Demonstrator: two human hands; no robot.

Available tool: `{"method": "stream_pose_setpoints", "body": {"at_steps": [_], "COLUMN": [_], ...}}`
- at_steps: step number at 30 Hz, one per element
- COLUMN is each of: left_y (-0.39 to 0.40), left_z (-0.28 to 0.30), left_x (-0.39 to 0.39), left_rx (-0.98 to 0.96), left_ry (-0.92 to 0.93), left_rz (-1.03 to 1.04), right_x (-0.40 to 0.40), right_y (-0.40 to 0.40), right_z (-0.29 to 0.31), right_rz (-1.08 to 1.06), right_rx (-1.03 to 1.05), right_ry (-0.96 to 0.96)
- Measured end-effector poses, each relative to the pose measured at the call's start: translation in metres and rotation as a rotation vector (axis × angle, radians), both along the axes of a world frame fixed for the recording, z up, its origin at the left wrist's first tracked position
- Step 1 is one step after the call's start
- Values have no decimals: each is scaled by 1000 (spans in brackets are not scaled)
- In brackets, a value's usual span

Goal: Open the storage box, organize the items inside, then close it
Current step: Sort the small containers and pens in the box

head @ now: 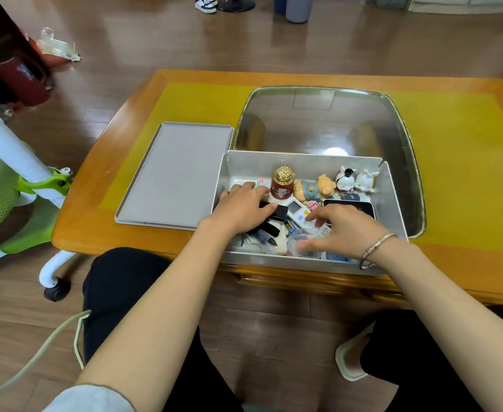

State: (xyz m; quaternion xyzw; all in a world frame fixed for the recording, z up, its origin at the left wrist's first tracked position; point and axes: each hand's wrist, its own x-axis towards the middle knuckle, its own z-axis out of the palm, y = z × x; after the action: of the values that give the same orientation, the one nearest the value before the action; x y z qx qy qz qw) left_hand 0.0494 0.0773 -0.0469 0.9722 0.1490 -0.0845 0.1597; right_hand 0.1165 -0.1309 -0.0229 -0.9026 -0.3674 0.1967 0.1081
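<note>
I see my left hand point(241, 208) flat, fingers spread, pressing on a black stapler point(275, 212) inside the open box point(391, 200) at the table's point(101, 221) near edge. My right hand point(344, 228) hovers loosely open, fingertips touching a remote point(298, 211); it grips nothing. The lid point(173, 173) lies just left of the box. Figurines point(354, 179) line the far wall.
</note>
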Motion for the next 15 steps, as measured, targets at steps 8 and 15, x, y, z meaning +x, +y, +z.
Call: {"method": "stream_pose_setpoints", "body": {"at_steps": [8,15], "left_y": [-14,-29], "left_z": [4,15], "left_x": [-36,-50], "left_rx": [-175,-234], "left_ry": [-274,-432], "left_rz": [23,-46], "right_x": [-14,-3], "right_y": [22,-2], "right_z": [-10,0], "right_rz": [8,-347], "right_rx": [-154,320], "right_ry": [-79,405]}}
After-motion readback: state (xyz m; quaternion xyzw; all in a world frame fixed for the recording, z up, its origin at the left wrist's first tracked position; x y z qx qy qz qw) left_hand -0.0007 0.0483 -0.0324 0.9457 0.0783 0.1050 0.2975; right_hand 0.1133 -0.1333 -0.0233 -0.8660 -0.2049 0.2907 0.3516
